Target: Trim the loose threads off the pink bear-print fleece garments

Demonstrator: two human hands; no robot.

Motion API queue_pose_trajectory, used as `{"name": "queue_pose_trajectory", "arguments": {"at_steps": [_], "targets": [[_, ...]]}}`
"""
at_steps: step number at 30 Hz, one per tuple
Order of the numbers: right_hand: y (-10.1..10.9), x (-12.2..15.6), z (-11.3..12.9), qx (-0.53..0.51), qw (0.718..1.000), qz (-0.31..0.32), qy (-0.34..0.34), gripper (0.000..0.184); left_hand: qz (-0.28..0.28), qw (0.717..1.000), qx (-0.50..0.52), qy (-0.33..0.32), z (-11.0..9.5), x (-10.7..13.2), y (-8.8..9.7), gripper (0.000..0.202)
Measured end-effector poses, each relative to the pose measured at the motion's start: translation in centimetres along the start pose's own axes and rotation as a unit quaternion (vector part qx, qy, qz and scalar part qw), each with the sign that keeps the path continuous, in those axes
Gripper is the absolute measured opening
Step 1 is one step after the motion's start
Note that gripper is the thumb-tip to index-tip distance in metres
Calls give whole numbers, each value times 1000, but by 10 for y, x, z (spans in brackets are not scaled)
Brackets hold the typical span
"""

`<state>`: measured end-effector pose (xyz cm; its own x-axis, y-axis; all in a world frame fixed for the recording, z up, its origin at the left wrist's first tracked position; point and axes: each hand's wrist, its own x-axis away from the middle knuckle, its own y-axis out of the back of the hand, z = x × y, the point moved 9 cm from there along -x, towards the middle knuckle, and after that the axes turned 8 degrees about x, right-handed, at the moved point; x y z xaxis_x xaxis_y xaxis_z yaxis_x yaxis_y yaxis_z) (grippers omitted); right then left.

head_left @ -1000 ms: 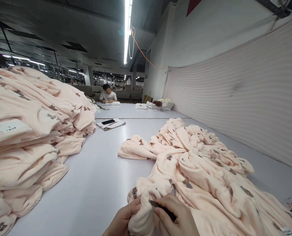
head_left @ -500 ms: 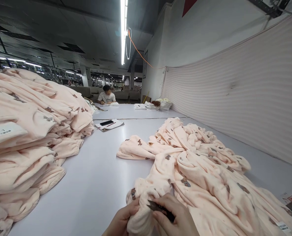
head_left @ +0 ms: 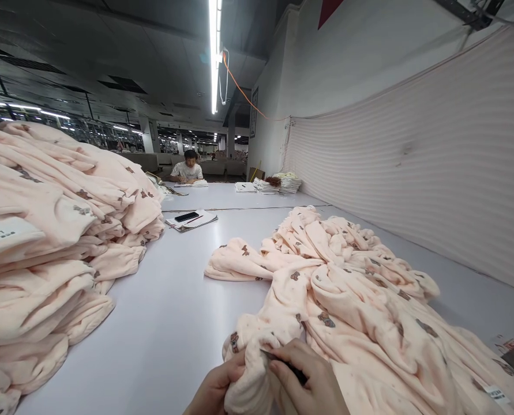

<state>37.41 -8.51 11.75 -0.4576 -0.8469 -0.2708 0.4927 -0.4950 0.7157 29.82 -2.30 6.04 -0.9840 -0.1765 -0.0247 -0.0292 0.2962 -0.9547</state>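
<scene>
A pale pink fleece garment (head_left: 343,294) with a brown bear print lies bunched across the table at my front and right. My left hand (head_left: 220,383) pinches a gathered end of it near the table's front. Dark thread snips (head_left: 285,364) sit in my right hand (head_left: 311,374), closed around them. Their pointed tip touches the fleece beside my left fingers and is partly lost in its folds. Near the right edge, a small white label (head_left: 496,394) shows on the garment.
A tall pile of similar pink garments (head_left: 62,230) fills the left side. Farther back lie a phone (head_left: 186,217) and papers (head_left: 205,221). A person (head_left: 188,169) sits at the table's far end, near stacked white cloth (head_left: 289,183). A striped sheet (head_left: 421,155) hangs along the right wall.
The snips have turned slightly and their tip now goes into the fleece fold, with less blade showing. Both hands stay almost in place.
</scene>
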Motion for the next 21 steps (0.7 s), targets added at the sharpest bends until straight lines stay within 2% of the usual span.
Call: {"name": "queue_pose_trajectory", "arguments": {"at_steps": [3, 8, 10, 13, 16, 17, 18, 19, 21], "targets": [[3, 0, -5, -24, 1000, -10, -13, 24, 7, 1000, -13, 4, 1, 0, -3, 38], [2, 4, 0, 8, 999, 14, 28, 20, 10, 1000, -21, 3, 2, 0, -6, 36], [5, 6, 1, 26, 999, -11, 33, 19, 4, 1000, -26, 3, 2, -1, -5, 35], [12, 8, -3, 32, 995, -90, 20, 19, 8, 999, -53, 7, 1, 0, -9, 33], [13, 12, -11, 88, 987, -138, -1, 21, 20, 987, -159, 22, -5, 8, -14, 34], [11, 13, -14, 113, 984, -135, 0, 20, 8, 972, -235, 19, -11, 12, -13, 33], [8, 14, -16, 136, 982, -127, 7, 19, -24, 943, -332, -2, -22, 16, -9, 29], [3, 16, -16, 157, 981, -116, 19, 19, -77, 895, -437, -43, -38, 22, -3, 21], [-6, 21, -17, 184, 978, -91, 43, 27, -208, 764, -589, -159, -78, 41, 2, 5]]}}
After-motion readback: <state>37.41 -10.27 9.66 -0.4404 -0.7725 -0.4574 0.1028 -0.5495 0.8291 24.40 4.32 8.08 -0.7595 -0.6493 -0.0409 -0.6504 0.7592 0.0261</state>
